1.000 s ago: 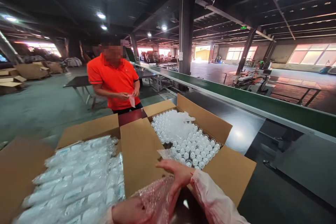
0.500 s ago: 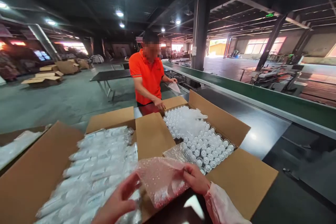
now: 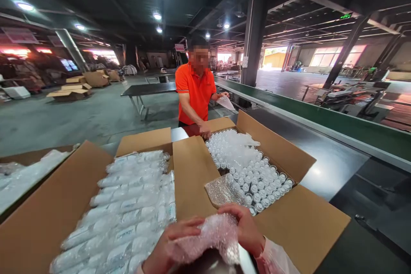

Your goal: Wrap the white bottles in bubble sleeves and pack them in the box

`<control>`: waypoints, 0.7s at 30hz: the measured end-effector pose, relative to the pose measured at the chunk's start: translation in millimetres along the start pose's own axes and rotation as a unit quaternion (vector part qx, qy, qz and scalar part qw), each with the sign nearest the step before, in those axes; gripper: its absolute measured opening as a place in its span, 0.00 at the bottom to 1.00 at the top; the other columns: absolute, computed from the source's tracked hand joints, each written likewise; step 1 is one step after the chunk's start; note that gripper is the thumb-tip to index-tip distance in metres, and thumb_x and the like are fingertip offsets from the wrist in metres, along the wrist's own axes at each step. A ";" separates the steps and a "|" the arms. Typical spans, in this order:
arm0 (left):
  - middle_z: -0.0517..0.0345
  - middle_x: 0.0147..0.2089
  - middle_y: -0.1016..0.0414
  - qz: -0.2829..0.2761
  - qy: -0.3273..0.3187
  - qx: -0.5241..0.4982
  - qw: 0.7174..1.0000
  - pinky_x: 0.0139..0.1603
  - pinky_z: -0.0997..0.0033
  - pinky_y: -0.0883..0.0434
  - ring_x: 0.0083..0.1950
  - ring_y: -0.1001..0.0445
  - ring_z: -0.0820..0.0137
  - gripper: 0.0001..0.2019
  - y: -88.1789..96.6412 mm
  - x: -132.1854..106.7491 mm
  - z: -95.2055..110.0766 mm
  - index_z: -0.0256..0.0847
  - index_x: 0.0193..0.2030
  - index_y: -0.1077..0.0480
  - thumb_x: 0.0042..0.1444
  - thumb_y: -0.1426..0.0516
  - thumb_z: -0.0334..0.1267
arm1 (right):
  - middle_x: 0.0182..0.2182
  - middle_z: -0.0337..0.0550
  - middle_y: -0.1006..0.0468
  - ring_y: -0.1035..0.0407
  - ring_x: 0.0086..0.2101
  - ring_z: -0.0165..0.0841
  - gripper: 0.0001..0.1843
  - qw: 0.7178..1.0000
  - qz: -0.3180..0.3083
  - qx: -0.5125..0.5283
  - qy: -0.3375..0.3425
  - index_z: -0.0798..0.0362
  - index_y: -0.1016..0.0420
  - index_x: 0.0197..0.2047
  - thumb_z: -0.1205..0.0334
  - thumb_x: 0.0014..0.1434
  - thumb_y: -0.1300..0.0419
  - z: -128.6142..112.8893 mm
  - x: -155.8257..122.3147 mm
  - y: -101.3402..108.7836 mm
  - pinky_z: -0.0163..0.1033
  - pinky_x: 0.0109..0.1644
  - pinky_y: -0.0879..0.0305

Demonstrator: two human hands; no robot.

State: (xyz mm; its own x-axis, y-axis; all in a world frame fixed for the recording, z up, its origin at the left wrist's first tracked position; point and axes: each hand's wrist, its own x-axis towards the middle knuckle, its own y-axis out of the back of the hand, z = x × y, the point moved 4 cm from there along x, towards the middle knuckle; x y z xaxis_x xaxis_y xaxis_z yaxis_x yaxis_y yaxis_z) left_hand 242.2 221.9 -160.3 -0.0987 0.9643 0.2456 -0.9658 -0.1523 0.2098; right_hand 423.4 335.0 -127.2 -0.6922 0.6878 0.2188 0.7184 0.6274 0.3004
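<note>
Between my two hands is a piece of bubble wrap (image 3: 221,233), bent over in the middle, low in the view. My left hand (image 3: 175,239) has its fingers closed over the left end. At the other end my right hand (image 3: 245,227) grips it from above. Just beyond, another piece of bubble wrap (image 3: 224,190) lies on the near corner of a carton (image 3: 285,167) packed with upright clear bottles with white caps (image 3: 257,184). To the left, a second carton (image 3: 85,190) holds rows of bubble-wrapped bottles (image 3: 128,201) lying on their sides.
Across the table stands a co-worker in an orange shirt (image 3: 194,90), one hand at the bottle carton, the other holding a clear bag (image 3: 225,102). Loose wrap (image 3: 38,171) fills a carton at far left. A green conveyor (image 3: 305,115) runs behind the dark table (image 3: 340,150).
The bubble wrap, spread flat between my hands before, is now bent over. My left hand has moved right and closed on it. The view has shifted slightly left.
</note>
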 end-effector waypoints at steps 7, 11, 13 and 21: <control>0.54 0.44 0.21 0.077 0.112 -0.021 0.990 0.44 0.55 0.26 0.43 0.23 0.54 0.13 0.6 -11.2 -19.4 0.47 0.25 0.22 0.42 0.37 0.54 | 0.48 0.53 0.24 0.29 0.46 0.43 0.25 0.983 -0.128 -0.088 0.100 0.54 0.24 0.47 0.59 0.43 0.33 -18.1 -1.9 -7.0 0.45 0.50 0.34; 0.48 0.48 0.23 0.040 0.002 0.037 0.998 0.53 0.54 0.31 0.52 0.28 0.55 0.15 5.9 -12.7 5.2 0.41 0.36 0.23 0.50 0.41 0.50 | 0.44 0.50 0.22 0.28 0.45 0.39 0.14 0.984 -0.114 -0.083 0.112 0.51 0.23 0.43 0.64 0.51 0.39 -19.4 0.3 -13.7 0.42 0.50 0.33; 0.49 0.47 0.23 0.030 -0.077 0.162 0.983 0.56 0.53 0.34 0.55 0.31 0.57 0.16 3.0 -14.2 21.1 0.42 0.46 0.27 0.54 0.44 0.45 | 0.39 0.49 0.20 0.26 0.40 0.41 0.14 0.994 -0.069 -0.080 0.034 0.52 0.23 0.41 0.63 0.49 0.39 -6.5 5.3 -19.6 0.43 0.44 0.29; 0.42 0.45 0.25 0.073 -0.101 0.545 0.829 0.39 0.60 0.28 0.41 0.28 0.60 0.18 -28.3 -21.3 0.6 0.33 0.53 0.36 0.55 0.48 0.32 | 0.12 0.32 0.32 0.41 0.10 0.27 0.24 0.941 -0.093 0.117 -0.304 0.54 0.34 0.35 0.41 0.47 0.42 51.7 18.0 -73.6 0.29 0.11 0.48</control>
State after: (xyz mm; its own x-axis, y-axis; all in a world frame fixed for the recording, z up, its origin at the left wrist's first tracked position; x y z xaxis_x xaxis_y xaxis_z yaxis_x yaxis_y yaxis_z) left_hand 271.8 205.5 -170.8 -0.0473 0.8792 0.4741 -0.1456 -0.4756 0.8675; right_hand 361.7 320.1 -193.4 -0.6907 0.5949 -0.4111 0.6338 0.7718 0.0520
